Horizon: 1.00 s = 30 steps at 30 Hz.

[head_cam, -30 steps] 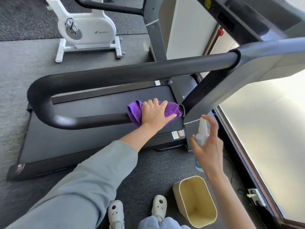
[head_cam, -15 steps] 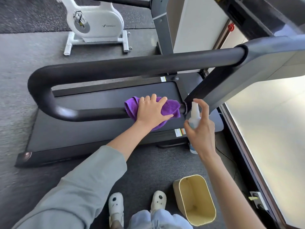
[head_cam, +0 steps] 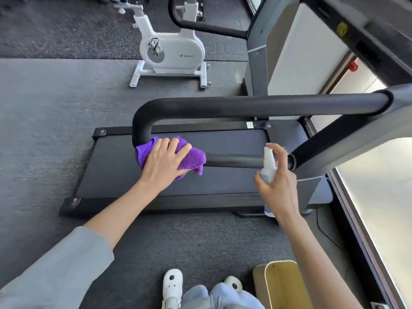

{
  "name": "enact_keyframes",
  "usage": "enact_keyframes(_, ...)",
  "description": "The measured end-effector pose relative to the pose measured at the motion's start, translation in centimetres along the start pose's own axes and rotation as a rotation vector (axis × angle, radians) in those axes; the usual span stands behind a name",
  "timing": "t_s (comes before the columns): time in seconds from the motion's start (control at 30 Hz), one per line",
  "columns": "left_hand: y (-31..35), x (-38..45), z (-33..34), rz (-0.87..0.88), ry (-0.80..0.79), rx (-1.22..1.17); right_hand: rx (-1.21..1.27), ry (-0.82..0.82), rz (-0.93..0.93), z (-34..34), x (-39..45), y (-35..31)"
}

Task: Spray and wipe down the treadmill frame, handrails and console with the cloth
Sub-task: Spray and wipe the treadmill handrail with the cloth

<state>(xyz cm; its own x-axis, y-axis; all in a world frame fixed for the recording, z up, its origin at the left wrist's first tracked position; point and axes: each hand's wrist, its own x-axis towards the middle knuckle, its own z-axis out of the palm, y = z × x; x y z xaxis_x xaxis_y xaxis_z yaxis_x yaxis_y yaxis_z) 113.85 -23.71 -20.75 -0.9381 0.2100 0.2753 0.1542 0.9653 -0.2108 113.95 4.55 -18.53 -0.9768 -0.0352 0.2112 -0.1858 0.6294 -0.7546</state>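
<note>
Landmark is the treadmill's near handrail (head_cam: 234,160), the black U-shaped tube that loops over the belt deck (head_cam: 174,181). Left hand (head_cam: 163,162) sits at the bend of that handrail, fingers spread and curled down over the purple cloth (head_cam: 191,160), pressing it against the tube; the cloth wraps the rail right where the curve meets the lower straight run, with a loose corner hanging off the rail's near side. Right hand (head_cam: 278,186) is just in front of the handrail's other end, near where the tube meets the grey upright (head_cam: 316,181). It grips a small white spray bottle (head_cam: 268,166) upright, palm and thumb wrapped around the body, index finger raised over the nozzle top; the nozzle is level with the rail and close to it, contact cannot be told. The upper run of the handrail (head_cam: 267,107) passes above and behind both hands. Beyond the handrail, on the grey floor (head_cam: 44,108), stands a white exercise bike (head_cam: 171,54). On the near side of the handrail, by the person's white clogs (head_cam: 172,284), sits a yellow bin (head_cam: 283,284). Frame blurred at the edges.
</note>
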Motion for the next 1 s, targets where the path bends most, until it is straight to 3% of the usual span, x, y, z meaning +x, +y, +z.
enact_keyframes(0.13,0.2,-0.5,-1.0,0.021,0.045,-0.009,0.010,0.024,-0.032,0.2,-0.5,-1.8)
enact_keyframes(0.27,-0.6,-2.6,-1.5,0.056,0.269,-0.036,0.004,0.053,-0.032,-0.7,-1.4,-2.3)
enact_keyframes(0.33,-0.2,-4.5,-1.5,-0.070,0.389,-0.124,0.021,0.084,-0.030,-0.9,-2.0,-2.2)
enact_keyframes(0.5,-0.6,-7.5,-2.5,-0.639,0.678,-0.453,0.009,0.080,-0.024,-0.2,-3.0,-2.2)
enact_keyframes(0.63,-1.7,-5.4,-4.7,-0.792,0.876,-0.633,0.001,0.038,-0.038,0.8,-3.2,-2.7)
enact_keyframes(0.87,-1.6,0.3,-5.2,-0.675,0.747,-0.789,0.000,0.007,-0.055,2.3,-2.3,-3.5)
enact_keyframes(1.0,-2.4,0.2,-3.3,-0.706,0.786,-0.811,-0.005,-0.002,-0.049,2.8,-1.8,-3.9)
